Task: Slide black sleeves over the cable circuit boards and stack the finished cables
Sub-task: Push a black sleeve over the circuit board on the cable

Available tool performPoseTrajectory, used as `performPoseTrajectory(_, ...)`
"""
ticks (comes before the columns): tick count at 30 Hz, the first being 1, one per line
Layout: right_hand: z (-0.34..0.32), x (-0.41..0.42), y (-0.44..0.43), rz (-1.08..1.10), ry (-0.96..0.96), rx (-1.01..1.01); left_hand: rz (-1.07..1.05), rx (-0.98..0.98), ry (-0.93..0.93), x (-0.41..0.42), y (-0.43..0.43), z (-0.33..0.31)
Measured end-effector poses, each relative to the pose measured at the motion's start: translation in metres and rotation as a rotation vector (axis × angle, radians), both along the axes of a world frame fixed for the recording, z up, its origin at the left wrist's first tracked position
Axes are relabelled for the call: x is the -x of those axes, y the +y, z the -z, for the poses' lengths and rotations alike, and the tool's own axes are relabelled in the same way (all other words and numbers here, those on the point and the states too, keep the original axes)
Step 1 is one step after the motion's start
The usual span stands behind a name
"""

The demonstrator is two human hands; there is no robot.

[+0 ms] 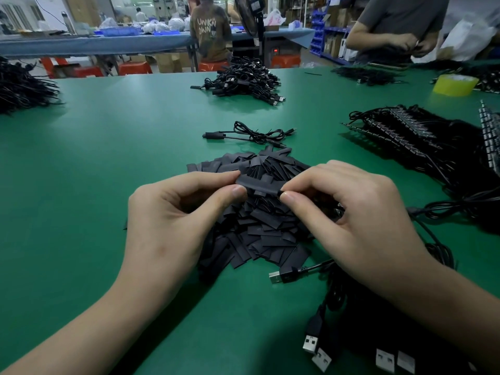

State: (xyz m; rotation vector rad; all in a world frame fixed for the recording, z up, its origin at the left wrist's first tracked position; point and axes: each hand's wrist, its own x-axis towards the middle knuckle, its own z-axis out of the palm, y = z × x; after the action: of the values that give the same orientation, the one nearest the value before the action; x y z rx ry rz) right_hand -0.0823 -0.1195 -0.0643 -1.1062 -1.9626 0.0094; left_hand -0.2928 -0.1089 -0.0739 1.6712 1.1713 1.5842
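My left grip (pixel 173 212) pinches the left end of one black sleeve (pixel 259 186) between thumb and forefinger, with the other fingers curled underneath. My right grip (pixel 359 212) pinches the sleeve's right end the same way. Whether a board is already inside, I cannot tell. The sleeve is held level, just above the pile of loose sleeves (pixel 257 228), which lies on the green bench (pixel 81 171) near its middle, toward my edge.

A USB plug (pixel 278 277) lies on the bench just below my right wrist, and its lead runs up under that hand. More plugs (pixel 316 345) and dark cable lie at the near right corner.

Just beyond the sleeve pile lies a single cable (pixel 243 135), coiled loosely, with a sleeve on its left end. Farther back, toward the far edge, sits a stack of cables (pixel 243 77).

Along the right edge a long bundle of cables (pixel 419 142) is laid out in a row, and a yellow tape roll (pixel 456 85) stands beyond it. Another dark heap (pixel 21 87) lies at the far left corner.
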Motion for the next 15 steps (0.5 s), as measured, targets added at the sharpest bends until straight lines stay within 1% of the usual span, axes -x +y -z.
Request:
performPoseTrajectory(7, 0.0, -0.001, 0.0, 0.009, -0.028, -0.034, 0.009, 0.026, 0.015, -0.005, -0.004, 0.002)
performPoseTrajectory(9, 0.0, -0.002, 0.0, 0.013, -0.025, -0.037, -0.007, 0.019, 0.046, -0.005, -0.004, 0.001)
performPoseTrajectory(12, 0.001, -0.001, 0.0, 0.018, -0.058, -0.041, -0.093, -0.057, 0.178, -0.001, -0.004, -0.003)
performPoseTrajectory(15, 0.001, 0.001, 0.0, -0.001, -0.123, -0.057, -0.083, -0.193, 0.407, 0.003, -0.003, -0.009)
